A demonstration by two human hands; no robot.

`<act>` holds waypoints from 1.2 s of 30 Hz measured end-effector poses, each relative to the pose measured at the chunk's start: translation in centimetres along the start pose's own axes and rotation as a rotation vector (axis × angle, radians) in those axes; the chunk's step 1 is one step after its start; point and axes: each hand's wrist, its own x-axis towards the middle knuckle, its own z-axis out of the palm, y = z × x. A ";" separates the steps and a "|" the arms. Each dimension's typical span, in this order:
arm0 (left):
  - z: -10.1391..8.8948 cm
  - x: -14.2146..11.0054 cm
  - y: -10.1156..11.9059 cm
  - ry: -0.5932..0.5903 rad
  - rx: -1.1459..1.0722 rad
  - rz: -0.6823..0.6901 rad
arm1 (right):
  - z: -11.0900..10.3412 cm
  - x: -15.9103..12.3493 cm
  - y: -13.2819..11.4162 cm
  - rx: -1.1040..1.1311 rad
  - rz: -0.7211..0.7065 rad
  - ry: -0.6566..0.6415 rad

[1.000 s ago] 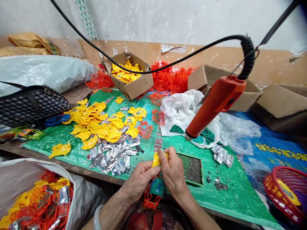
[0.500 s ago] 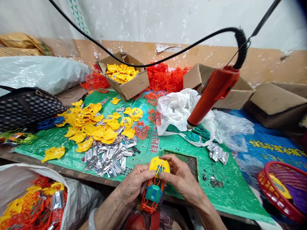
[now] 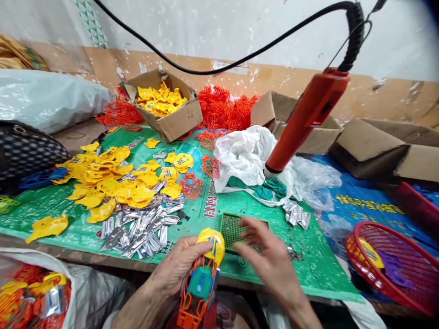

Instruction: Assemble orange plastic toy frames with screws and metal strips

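My left hand (image 3: 178,265) is closed round a small toy assembly (image 3: 200,276): an orange wire-like plastic frame with a teal block in it and a yellow shell on top. My right hand (image 3: 270,258) is off the toy, fingers spread and motion-blurred, hovering over a green tray of small dark screws (image 3: 236,228) at the table's front edge. An orange electric screwdriver (image 3: 305,119) hangs on a coiled black cable above and to the right, tip pointing down-left.
Yellow shells (image 3: 109,183) and silver foil pieces (image 3: 140,230) lie heaped on the green mat (image 3: 212,205). Behind are a cardboard box of yellow parts (image 3: 164,107), orange frames (image 3: 222,107) and a white plastic bag (image 3: 247,155). A red basket (image 3: 394,265) stands right; a bag of finished parts (image 3: 34,292) lower left.
My right hand let go of the yellow shell and moved right over the screw tray. The left hand keeps the toy, now tilted. The view shifted right.
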 end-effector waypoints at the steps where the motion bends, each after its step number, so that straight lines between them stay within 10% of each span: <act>1: -0.2 0.0 0.0 0.016 -0.004 -0.008 | -1.6 0.4 -0.6 -0.003 -0.066 0.211; 4: -0.2 0.1 0.1 0.036 -0.035 -0.037 | -6.7 3.5 -2.2 -0.015 -0.317 0.739; 9: 0.7 -0.3 0.0 0.032 -0.103 -0.014 | -10.8 11.7 -3.4 0.052 -0.390 0.528; 14: 0.3 -0.4 -0.8 0.000 -0.107 -0.011 | -7.0 15.4 -5.5 0.312 -0.342 -0.016; 22: 0.3 -0.7 -1.3 0.042 -0.126 0.007 | -2.8 12.3 -7.0 0.402 -0.148 -0.159; 36: 0.2 -0.9 -2.2 0.046 -0.233 -0.043 | 1.3 9.2 -2.1 0.273 -0.163 0.179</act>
